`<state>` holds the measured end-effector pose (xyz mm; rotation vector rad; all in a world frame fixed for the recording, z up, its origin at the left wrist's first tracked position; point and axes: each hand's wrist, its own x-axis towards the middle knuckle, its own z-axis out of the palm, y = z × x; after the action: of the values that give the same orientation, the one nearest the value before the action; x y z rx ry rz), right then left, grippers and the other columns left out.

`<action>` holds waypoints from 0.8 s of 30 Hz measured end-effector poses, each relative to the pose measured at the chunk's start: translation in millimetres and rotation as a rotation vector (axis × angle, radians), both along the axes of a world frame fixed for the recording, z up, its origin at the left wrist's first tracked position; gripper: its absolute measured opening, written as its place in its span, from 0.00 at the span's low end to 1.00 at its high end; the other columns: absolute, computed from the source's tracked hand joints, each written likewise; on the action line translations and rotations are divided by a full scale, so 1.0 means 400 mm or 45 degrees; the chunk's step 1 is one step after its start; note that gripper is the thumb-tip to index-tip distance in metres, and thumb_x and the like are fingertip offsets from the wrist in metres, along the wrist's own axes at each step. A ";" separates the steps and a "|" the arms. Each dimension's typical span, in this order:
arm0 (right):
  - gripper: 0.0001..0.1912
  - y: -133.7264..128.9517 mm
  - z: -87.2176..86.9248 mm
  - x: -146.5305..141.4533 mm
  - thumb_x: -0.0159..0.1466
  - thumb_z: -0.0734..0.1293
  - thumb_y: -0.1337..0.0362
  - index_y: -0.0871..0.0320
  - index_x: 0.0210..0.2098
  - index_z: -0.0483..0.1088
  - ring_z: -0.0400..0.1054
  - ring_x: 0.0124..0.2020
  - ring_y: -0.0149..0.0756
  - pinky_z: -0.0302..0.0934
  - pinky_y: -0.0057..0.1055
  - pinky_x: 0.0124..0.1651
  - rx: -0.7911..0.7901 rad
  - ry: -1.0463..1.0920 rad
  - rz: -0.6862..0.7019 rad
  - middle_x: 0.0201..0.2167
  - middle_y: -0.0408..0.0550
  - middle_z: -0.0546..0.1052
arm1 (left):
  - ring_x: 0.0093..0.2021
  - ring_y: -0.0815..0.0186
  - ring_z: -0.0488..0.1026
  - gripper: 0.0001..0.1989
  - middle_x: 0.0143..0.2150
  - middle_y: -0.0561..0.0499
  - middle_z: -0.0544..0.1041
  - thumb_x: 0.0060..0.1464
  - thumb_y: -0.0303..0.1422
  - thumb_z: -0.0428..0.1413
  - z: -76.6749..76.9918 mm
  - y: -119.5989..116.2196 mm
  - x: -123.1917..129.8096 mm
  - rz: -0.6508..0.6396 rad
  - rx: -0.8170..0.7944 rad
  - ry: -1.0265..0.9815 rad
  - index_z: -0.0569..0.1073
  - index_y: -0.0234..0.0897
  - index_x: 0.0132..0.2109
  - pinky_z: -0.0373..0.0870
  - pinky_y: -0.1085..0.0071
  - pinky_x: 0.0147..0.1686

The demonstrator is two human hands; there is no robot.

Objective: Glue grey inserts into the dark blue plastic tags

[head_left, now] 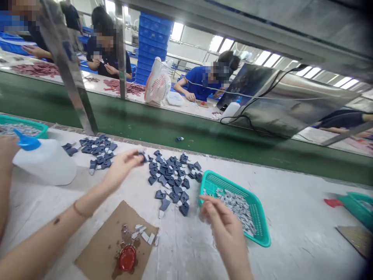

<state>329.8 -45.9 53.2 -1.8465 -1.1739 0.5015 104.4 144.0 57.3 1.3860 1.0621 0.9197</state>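
My left hand (122, 168) reaches out over the table, its thumb and fingers pinched on a small dark blue plastic piece (142, 156). Just beyond it spreads a pile of similar dark blue pieces (170, 171), several with pale tabs. My right hand (223, 223) is at the near left edge of a green basket (264, 217) of small grey-white parts (237, 206). Its fingers are drawn together, and I cannot make out what is between them. Between my arms lies a cardboard sheet (107, 233) with a red dish (127, 257), wet stains and several white strips (145, 236).
A white bottle with a blue cap (43, 161) stands at left, near another person's arm (6, 171). More blue pieces (99, 149) lie beside it. Past the table edge runs a green conveyor belt (122, 116). Metal posts (121, 50) rise ahead; co-workers (201, 83) sit across.
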 end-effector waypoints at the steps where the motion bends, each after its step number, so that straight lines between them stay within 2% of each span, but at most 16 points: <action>1: 0.18 -0.005 -0.003 0.063 0.67 0.59 0.51 0.56 0.44 0.74 0.73 0.34 0.41 0.66 0.32 0.33 -0.019 -0.221 -0.095 0.34 0.50 0.78 | 0.43 0.61 0.79 0.18 0.47 0.45 0.81 0.58 0.35 0.57 -0.005 0.063 0.015 0.028 0.017 0.041 0.75 0.34 0.53 0.75 0.67 0.47; 2: 0.18 -0.007 -0.005 0.120 0.68 0.57 0.53 0.56 0.44 0.73 0.74 0.36 0.42 0.67 0.34 0.34 -0.085 -0.414 -0.107 0.38 0.52 0.79 | 0.43 0.63 0.79 0.16 0.48 0.46 0.81 0.58 0.33 0.57 -0.013 0.125 0.029 0.067 0.040 0.097 0.75 0.33 0.52 0.75 0.68 0.47; 4: 0.15 -0.003 -0.012 0.208 0.66 0.59 0.57 0.57 0.43 0.75 0.74 0.38 0.46 0.67 0.39 0.36 -0.173 -0.528 -0.036 0.42 0.54 0.79 | 0.42 0.63 0.78 0.12 0.46 0.46 0.80 0.59 0.31 0.57 -0.034 0.238 0.054 0.138 0.077 0.255 0.76 0.30 0.48 0.75 0.66 0.45; 6: 0.12 0.010 -0.018 0.259 0.64 0.62 0.62 0.55 0.40 0.76 0.73 0.42 0.48 0.67 0.43 0.41 -0.246 -0.551 0.107 0.43 0.53 0.79 | 0.41 0.63 0.78 0.11 0.44 0.46 0.79 0.60 0.33 0.57 -0.057 0.327 0.070 0.190 0.100 0.446 0.75 0.31 0.47 0.76 0.62 0.42; 8: 0.10 0.025 -0.024 0.282 0.62 0.63 0.64 0.53 0.38 0.76 0.72 0.45 0.49 0.66 0.46 0.46 -0.300 -0.567 0.248 0.42 0.51 0.79 | 0.43 0.61 0.77 0.12 0.46 0.46 0.78 0.61 0.35 0.56 -0.075 0.388 0.077 0.228 0.139 0.635 0.74 0.32 0.47 0.75 0.59 0.43; 10: 0.09 0.037 -0.029 0.292 0.63 0.62 0.64 0.52 0.36 0.76 0.72 0.44 0.48 0.64 0.46 0.49 -0.340 -0.572 0.347 0.39 0.49 0.79 | 0.46 0.59 0.75 0.13 0.49 0.45 0.76 0.61 0.36 0.56 -0.088 0.425 0.077 0.239 0.200 0.799 0.73 0.33 0.49 0.74 0.57 0.45; 14: 0.09 0.050 -0.032 0.308 0.64 0.63 0.62 0.52 0.34 0.75 0.72 0.41 0.46 0.65 0.44 0.46 -0.410 -0.563 0.427 0.37 0.48 0.79 | 0.50 0.57 0.73 0.14 0.53 0.43 0.74 0.61 0.35 0.56 -0.097 0.456 0.081 0.195 0.370 1.035 0.72 0.34 0.52 0.72 0.54 0.49; 17: 0.09 0.061 -0.031 0.322 0.63 0.64 0.59 0.52 0.34 0.76 0.73 0.40 0.45 0.67 0.40 0.41 -0.467 -0.543 0.423 0.37 0.49 0.79 | 0.54 0.55 0.71 0.16 0.57 0.42 0.71 0.61 0.35 0.56 -0.096 0.460 0.116 0.126 0.552 1.124 0.71 0.35 0.54 0.69 0.50 0.52; 21: 0.14 0.084 -0.035 0.333 0.63 0.63 0.55 0.53 0.30 0.76 0.74 0.34 0.43 0.67 0.35 0.35 -0.521 -0.505 0.365 0.34 0.50 0.79 | 0.54 0.55 0.71 0.15 0.56 0.43 0.72 0.61 0.35 0.56 -0.098 0.448 0.212 -0.135 0.770 1.109 0.72 0.35 0.53 0.69 0.51 0.52; 24: 0.16 0.096 -0.039 0.335 0.63 0.62 0.53 0.54 0.29 0.76 0.74 0.33 0.43 0.67 0.35 0.34 -0.545 -0.489 0.306 0.33 0.50 0.80 | 0.53 0.55 0.71 0.16 0.56 0.43 0.72 0.61 0.35 0.56 -0.110 0.431 0.297 -0.296 0.838 1.053 0.71 0.35 0.54 0.70 0.51 0.51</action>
<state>463.9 -7.5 37.6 -2.2460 -1.6602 0.5826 223.4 316.2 13.3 2.5135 1.1898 0.5222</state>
